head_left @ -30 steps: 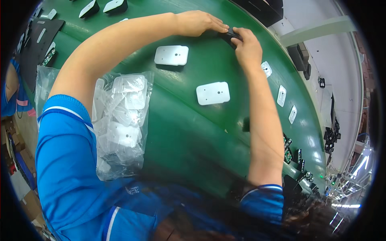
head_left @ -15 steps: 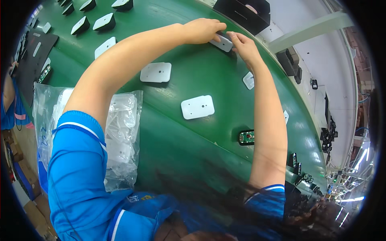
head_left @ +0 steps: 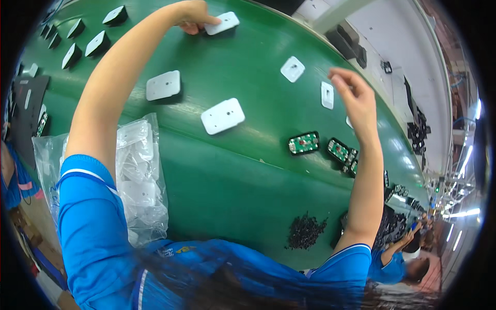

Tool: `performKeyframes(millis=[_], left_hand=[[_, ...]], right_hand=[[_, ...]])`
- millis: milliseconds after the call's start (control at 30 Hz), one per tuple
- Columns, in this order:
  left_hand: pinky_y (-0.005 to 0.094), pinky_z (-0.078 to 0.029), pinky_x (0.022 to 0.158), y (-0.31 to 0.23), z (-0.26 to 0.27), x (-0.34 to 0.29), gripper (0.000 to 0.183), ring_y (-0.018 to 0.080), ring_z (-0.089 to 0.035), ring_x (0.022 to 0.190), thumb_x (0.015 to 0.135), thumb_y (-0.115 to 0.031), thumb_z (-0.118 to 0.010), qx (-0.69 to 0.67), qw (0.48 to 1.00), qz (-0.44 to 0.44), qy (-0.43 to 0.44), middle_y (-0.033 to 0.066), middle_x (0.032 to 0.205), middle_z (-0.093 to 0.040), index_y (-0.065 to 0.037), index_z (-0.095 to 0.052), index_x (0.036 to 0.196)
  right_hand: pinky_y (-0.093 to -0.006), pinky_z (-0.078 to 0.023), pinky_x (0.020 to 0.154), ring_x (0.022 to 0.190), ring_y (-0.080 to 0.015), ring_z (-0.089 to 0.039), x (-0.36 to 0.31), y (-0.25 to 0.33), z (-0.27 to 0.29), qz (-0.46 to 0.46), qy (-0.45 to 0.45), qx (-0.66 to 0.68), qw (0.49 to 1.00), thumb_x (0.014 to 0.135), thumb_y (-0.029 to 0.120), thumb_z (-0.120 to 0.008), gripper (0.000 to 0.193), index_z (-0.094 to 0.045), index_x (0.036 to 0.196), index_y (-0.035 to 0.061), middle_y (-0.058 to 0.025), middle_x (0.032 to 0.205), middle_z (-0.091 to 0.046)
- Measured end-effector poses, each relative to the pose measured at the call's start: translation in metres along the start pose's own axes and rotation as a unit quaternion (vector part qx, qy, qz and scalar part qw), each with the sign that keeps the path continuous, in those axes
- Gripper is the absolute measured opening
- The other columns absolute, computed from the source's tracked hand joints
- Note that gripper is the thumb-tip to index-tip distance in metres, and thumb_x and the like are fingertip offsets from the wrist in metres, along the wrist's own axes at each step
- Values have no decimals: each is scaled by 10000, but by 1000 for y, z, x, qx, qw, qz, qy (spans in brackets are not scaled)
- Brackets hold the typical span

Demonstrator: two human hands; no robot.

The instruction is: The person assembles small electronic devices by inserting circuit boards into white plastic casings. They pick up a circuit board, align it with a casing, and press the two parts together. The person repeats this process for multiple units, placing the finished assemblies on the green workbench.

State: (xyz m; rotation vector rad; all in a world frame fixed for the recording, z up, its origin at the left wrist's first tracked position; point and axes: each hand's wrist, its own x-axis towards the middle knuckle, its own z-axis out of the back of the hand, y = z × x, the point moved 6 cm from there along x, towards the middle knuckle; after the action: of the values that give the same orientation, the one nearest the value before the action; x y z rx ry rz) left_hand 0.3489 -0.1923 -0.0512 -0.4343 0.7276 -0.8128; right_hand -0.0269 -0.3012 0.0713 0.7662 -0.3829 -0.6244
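At the far edge of the green work surface, my left hand [head_left: 195, 16] grips a white rounded plastic cover [head_left: 223, 24] by its left end, thumb on top. My right hand [head_left: 357, 99] is raised at the right, thumb and fingers apart, and I see nothing in it. Just left of its fingertips lies a small white plastic piece [head_left: 327, 95] with a recessed slot. Another small white square piece [head_left: 293, 69] is farther left. Between my arms rest two more white covers, one in the middle [head_left: 223, 116] and one to its left [head_left: 163, 86].
Green circuit boards in black casings [head_left: 304, 143] lie by my right forearm. Nearer me is a pile of small black parts [head_left: 306, 231]. A clear bag of white covers [head_left: 142, 175] sits beside my left arm. Several white-topped black units [head_left: 97, 44] stand at far left. Co-workers [head_left: 395, 258] show at the edges.
My hands have separated. The left hand has carried the white cover leftward, while the right has let go of it and moved right and nearer. The view has shifted right.
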Motion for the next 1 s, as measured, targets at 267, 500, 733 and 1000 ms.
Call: performKeyframes(millis=[267, 500, 733, 1000], left_hand=[[305, -461, 548, -18, 11, -14, 624, 175, -528, 617, 746, -488, -721, 42, 998, 5, -43, 110, 838, -574, 0, -554, 1097], [442, -504, 816, -94, 16, -44, 572, 373, -592, 992, 828, -487, -612, 281, 885, -194, -316, 228, 1061, -600, 33, -557, 1060], [417, -497, 856, -174, -119, -64, 820, 353, -572, 1031, 710, -673, -627, 285, 935, -175, -118, 227, 1088, -568, 64, -550, 1060], [422, -431, 932, -173, -148, -60, 445, 308, -458, 1170, 814, -269, -653, 378, 864, -326, -71, 150, 1206, -499, -58, -554, 1192]], right_hand=[[-401, -442, 930, 1118, -313, -493, -109, -3, -42, 150, 137, -248, 947, 611, 35, -779, 643, -528, 1201, 93, -120, 1246, -481], [-353, -476, 748, 900, -246, -564, -90, -28, -49, 84, 69, -95, 990, 767, 163, -704, 428, -562, 1156, 54, -139, 1040, -556], [-380, -480, 695, 786, -288, -601, -53, -34, -58, -1, 41, -174, 984, 852, 288, -636, 347, -592, 1081, 31, -135, 905, -614], [-408, -465, 831, 981, -311, -553, -67, -12, -66, 172, 43, -199, 964, 740, 43, -692, 432, -533, 1140, 10, -135, 1086, -558]])
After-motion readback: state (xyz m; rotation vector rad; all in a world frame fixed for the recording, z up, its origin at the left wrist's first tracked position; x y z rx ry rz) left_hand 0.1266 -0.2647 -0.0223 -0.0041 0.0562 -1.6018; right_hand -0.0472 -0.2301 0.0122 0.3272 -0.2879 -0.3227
